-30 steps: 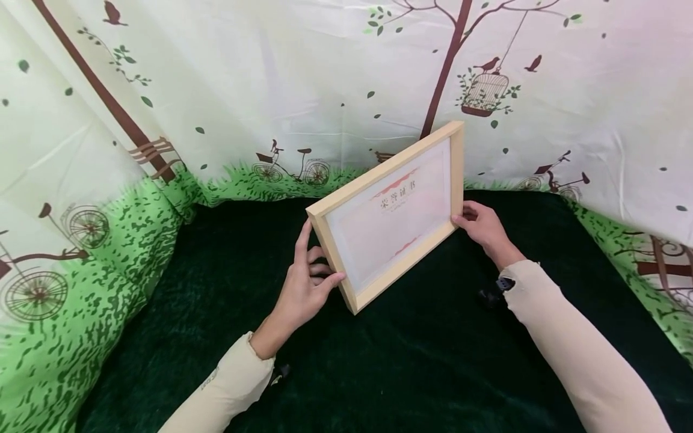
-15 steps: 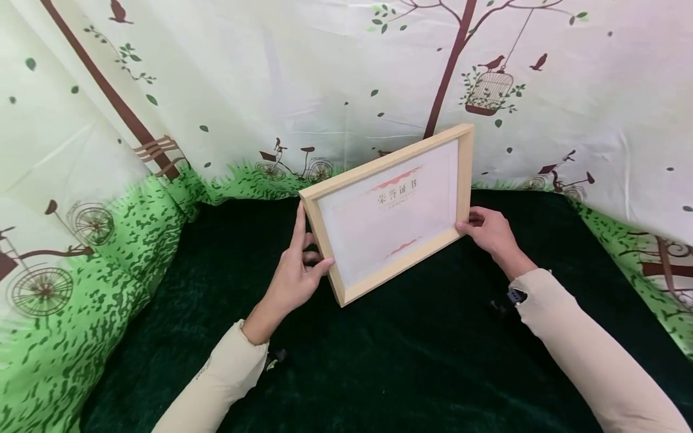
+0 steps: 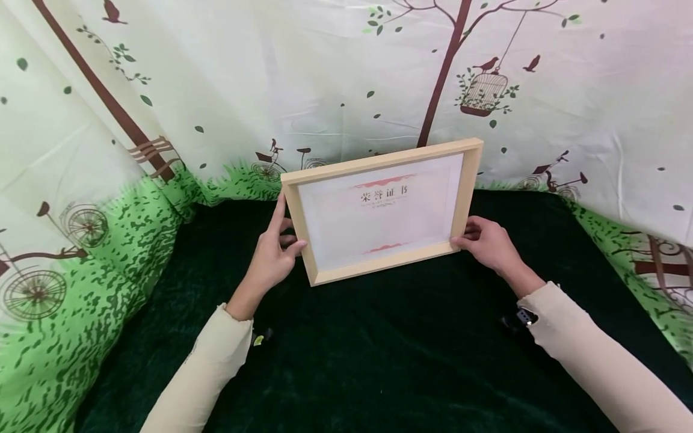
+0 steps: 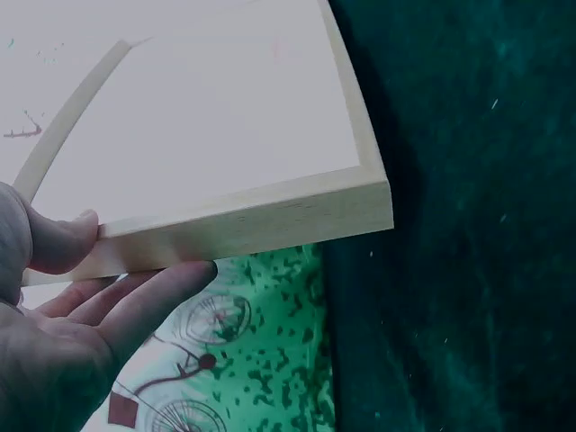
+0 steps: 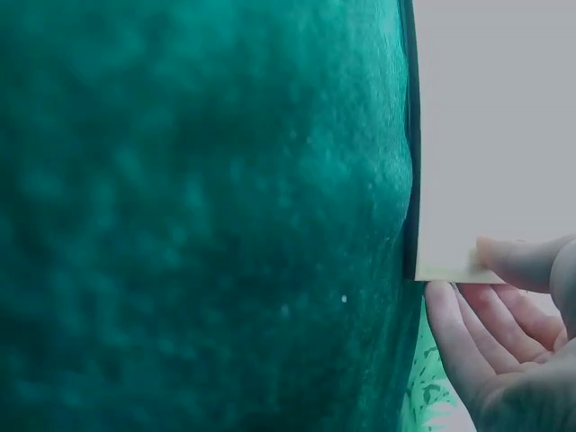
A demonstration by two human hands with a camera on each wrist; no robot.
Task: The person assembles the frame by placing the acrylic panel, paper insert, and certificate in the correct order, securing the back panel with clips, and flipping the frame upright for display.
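Observation:
A light wooden picture frame (image 3: pixel 390 264) stands tilted back, holding a pale certificate (image 3: pixel 400 219) with red trim and printed Chinese characters. My left hand (image 3: pixel 271 255) grips its left side, thumb on the front and fingers along the outer edge and behind. In the left wrist view the thumb (image 4: pixel 67 238) lies on the frame's border, with the fingers beneath the side. The right hand (image 3: pixel 489 246) pinches the lower right corner. The right wrist view has that thumb (image 5: pixel 517 261) on the face and the fingers under the edge.
Dark green velvet cloth (image 3: pixel 379 349) covers the table. Behind and at both sides hangs a pale curtain (image 3: pixel 303 78) printed with trees, birds, bicycles and grass; the frame's top edge rises in front of it.
The picture frame has turned to face me more squarely, its left end moving left and away. The left hand went with it; the right hand shifted slightly right and nearer.

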